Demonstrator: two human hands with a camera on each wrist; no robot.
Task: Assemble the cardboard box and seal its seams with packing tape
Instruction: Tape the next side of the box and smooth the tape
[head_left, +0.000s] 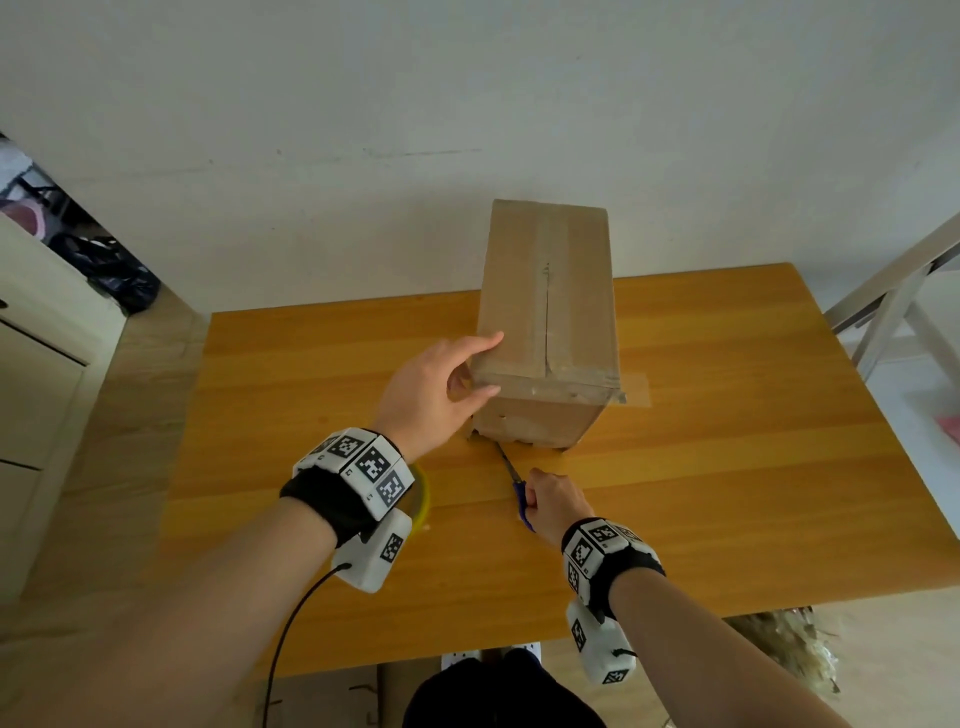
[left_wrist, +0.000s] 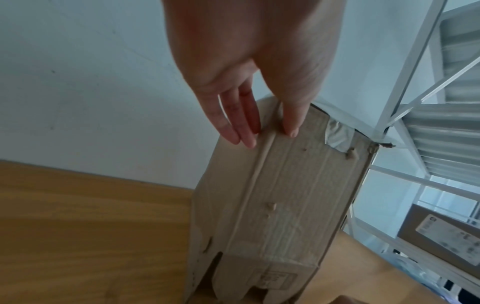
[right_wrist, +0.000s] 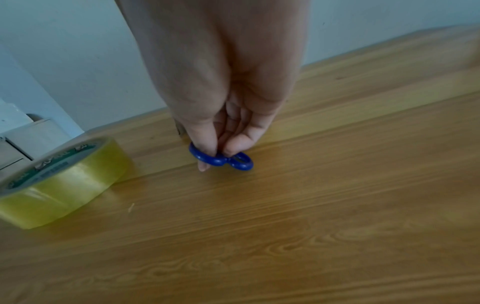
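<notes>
A tall cardboard box (head_left: 545, 312) (left_wrist: 285, 195) stands on the wooden table (head_left: 727, 441), clear tape running along its top seam and over its near top edge. My left hand (head_left: 485, 364) (left_wrist: 269, 136) grips the box's near-left top corner, fingers on the left side and thumb on the near face. My right hand (head_left: 550, 501) (right_wrist: 218, 153) pinches the blue handles of a pair of scissors (head_left: 511, 470) (right_wrist: 241, 162) lying on the table, blades pointing at the box's bottom edge. A yellow tape roll (right_wrist: 59, 183) (head_left: 423, 499) lies left of the scissors, half hidden under my left wrist.
A loose end of tape (head_left: 636, 389) sticks out past the box's right side. A white metal rack (head_left: 893, 301) stands to the right, holding another carton (left_wrist: 446, 236). A white cabinet (head_left: 36, 364) stands at the left. The wall runs just behind the table.
</notes>
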